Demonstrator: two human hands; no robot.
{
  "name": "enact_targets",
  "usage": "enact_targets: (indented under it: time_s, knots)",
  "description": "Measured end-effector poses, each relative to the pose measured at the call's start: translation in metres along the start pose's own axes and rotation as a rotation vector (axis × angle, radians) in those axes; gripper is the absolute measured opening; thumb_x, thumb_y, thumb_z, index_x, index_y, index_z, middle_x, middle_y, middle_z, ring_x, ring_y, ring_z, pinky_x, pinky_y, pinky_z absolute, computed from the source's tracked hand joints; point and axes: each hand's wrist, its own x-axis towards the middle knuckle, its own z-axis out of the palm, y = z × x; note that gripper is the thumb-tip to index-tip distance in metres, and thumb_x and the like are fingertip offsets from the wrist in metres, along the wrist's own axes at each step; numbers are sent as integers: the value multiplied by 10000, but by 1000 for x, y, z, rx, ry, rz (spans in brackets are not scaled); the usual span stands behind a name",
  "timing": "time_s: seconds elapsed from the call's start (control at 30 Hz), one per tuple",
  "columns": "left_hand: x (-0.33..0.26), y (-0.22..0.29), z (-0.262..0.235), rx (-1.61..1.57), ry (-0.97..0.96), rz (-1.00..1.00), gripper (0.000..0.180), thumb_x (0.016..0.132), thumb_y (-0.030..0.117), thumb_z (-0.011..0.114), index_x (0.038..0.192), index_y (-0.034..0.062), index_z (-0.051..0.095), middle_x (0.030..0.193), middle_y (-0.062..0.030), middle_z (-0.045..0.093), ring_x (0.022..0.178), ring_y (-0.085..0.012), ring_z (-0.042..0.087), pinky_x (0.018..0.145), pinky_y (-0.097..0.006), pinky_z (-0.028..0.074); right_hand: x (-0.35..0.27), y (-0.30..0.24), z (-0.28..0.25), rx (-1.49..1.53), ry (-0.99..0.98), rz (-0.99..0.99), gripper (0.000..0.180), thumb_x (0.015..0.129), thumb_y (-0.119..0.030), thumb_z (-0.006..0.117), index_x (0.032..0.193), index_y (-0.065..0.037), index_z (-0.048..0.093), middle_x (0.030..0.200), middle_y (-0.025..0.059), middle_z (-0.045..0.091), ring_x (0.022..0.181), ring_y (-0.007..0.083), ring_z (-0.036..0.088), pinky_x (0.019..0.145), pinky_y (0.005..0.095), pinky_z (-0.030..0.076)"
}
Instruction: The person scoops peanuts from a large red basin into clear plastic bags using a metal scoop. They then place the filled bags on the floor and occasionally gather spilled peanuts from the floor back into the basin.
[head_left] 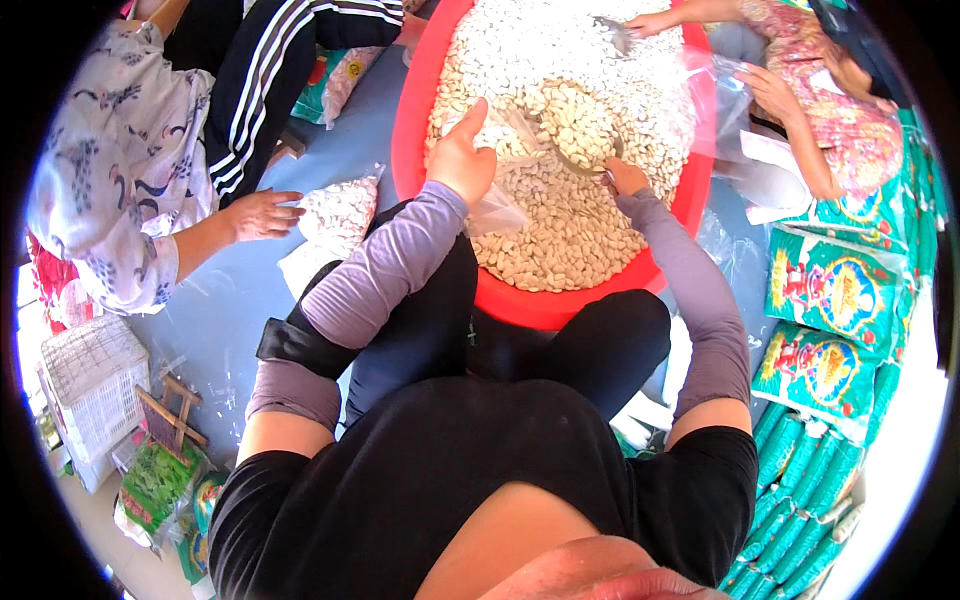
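A big red tub (412, 110) in front of me holds a deep heap of pale, flat seeds (560, 255). My right hand (627, 178) grips the near end of a scoop (583, 165), which is heaped with seeds and held over the pile. The scoop's rim is partly hidden by its load. My left hand (465, 160) is closed on a clear plastic bag (500, 212), its thumb raised. The bag hangs over the tub, just left of the scoop, and its mouth is hard to make out.
At right, a co-worker's hands hold a metal scoop (612, 35) and a clear bag (732, 105). Another person's hand (265, 215) is beside a filled bag (340, 212) at left. Green printed packages (835, 290) are stacked right; a white crate (95, 375) and small wooden stool (172, 412) stand left.
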Motion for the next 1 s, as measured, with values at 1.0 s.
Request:
enact_targets:
  time_s: [1.0]
  knots:
    - [-4,-3,-13,-854,-235,-164,655,732,-102,384,1364,30,276,1431,-79,274,765,-74,509,625,-208,413,-91,-243,-120,-424,121,233,386,795,-399,573,899,-30,611,793,151,627,764,273,622,668,368,481]
